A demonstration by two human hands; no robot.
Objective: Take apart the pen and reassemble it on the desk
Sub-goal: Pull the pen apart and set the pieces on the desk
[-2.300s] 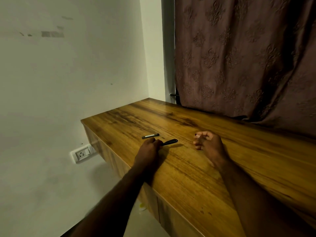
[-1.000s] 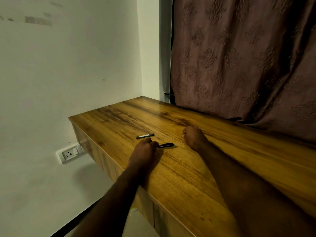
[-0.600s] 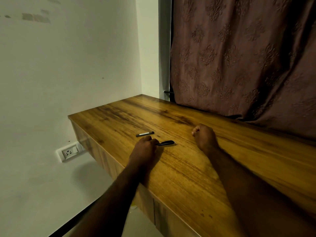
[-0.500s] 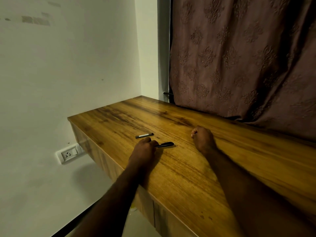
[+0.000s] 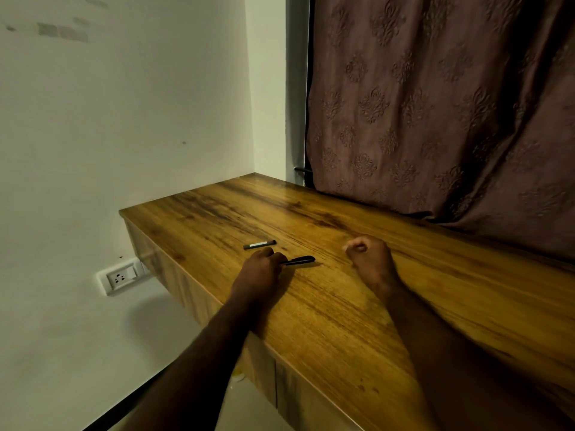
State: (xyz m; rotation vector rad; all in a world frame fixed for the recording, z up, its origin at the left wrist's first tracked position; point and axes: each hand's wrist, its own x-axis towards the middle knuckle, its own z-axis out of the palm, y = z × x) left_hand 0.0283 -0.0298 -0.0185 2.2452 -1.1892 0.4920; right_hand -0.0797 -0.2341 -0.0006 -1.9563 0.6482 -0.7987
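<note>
A black pen piece (image 5: 300, 260) lies on the wooden desk (image 5: 326, 306), and my left hand (image 5: 259, 269) rests on the desk gripping its left end. Just beyond my knuckles a second pen piece (image 5: 259, 244), dark with a pale middle band, lies loose on the wood. My right hand (image 5: 370, 259) is to the right of both pieces, curled into a loose fist with the fingertips pinched together. I cannot tell whether anything small is between those fingertips.
The desk's left edge (image 5: 174, 269) drops off beside my left forearm. A brown patterned curtain (image 5: 435, 104) hangs along the desk's back edge. A white wall socket (image 5: 119, 276) sits low on the left wall.
My right hand went from loosely spread fingers to a closed fist and shifted slightly about the same spot. My left hand and both pen pieces stayed put.
</note>
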